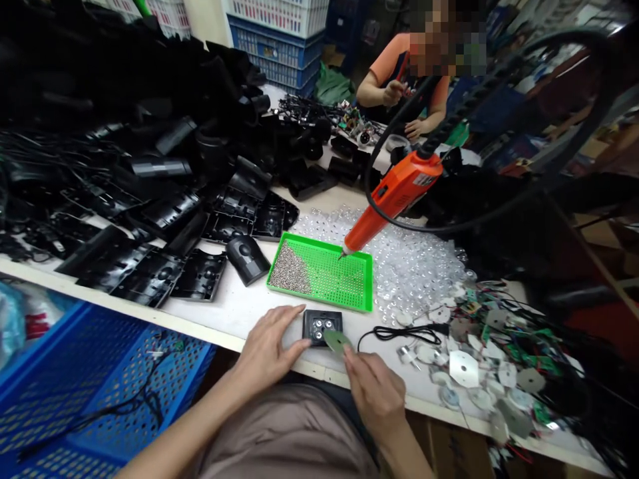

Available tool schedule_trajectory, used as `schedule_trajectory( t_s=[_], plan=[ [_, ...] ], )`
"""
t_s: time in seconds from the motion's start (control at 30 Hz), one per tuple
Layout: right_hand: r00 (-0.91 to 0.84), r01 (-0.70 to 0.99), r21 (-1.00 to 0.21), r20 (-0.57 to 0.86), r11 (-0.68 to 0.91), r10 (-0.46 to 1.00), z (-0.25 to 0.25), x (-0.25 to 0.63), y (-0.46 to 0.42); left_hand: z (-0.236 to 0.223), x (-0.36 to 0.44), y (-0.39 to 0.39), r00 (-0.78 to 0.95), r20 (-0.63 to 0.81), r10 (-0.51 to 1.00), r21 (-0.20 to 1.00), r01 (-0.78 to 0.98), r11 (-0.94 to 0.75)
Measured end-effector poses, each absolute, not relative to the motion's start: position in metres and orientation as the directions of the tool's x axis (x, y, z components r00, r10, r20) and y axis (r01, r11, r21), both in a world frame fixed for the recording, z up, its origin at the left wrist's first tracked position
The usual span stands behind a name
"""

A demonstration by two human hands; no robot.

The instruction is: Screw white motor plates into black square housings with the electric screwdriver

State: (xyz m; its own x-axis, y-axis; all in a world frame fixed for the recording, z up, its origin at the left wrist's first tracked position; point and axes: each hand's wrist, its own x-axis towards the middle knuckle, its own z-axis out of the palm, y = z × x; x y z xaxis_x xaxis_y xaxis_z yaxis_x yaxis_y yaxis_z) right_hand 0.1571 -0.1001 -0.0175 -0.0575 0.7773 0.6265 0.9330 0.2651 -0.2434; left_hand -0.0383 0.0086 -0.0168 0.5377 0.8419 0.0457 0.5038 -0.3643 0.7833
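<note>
While the right hand (374,392) pinches a green circuit disc (337,341) between thumb and fingertips, the left hand (267,349) lies open, its fingertips at the edge of a black square housing (322,326). A narrow strip of white workbench (234,329) separates the grip from a green perforated tray (319,273) and an orange electric screwdriver (392,199) ahead, with heaped black plastic casings (164,213) to the left and loose circuit boards (494,352) to the right. The bench's front edge runs just below both hands, and a blue crate (100,379) sits beneath it on the left.

1. A long white-topped workbench (224,319) runs across the room.
2. Stacked blue and white perforated plastic crates (276,40) stand beyond it.
3. A blue perforated plastic crate (94,392) sits below its near edge.
4. A cream wall (202,20) rises behind.
</note>
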Motion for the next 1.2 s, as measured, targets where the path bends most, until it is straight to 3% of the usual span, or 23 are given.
schedule_trajectory(
  t_s=[0.13, 0.53, 0.9, 1.2],
  plan=[
    [-0.144, 0.958, -0.120, 0.582, 0.260, 0.800, -0.029, 0.157, -0.082, -0.031, -0.026, 0.024, 0.681, 0.088, 0.727, 0.695, 0.481, -0.535],
    [-0.213, 0.959, -0.039, 0.557, 0.281, 0.803, -0.036, 0.152, -0.076, -0.044, -0.022, 0.029, 0.683, 0.089, 0.725, 0.707, 0.469, -0.529],
    [-0.173, 0.974, -0.038, 0.523, 0.225, 0.834, -0.033, 0.145, -0.076, -0.045, -0.023, 0.032, 0.717, 0.069, 0.694, 0.722, 0.444, -0.531],
    [-0.068, 0.988, -0.109, 0.361, 0.114, 0.930, -0.038, 0.132, -0.079, -0.038, -0.027, 0.039, 0.737, 0.039, 0.674, 0.736, 0.435, -0.519]
  ],
)
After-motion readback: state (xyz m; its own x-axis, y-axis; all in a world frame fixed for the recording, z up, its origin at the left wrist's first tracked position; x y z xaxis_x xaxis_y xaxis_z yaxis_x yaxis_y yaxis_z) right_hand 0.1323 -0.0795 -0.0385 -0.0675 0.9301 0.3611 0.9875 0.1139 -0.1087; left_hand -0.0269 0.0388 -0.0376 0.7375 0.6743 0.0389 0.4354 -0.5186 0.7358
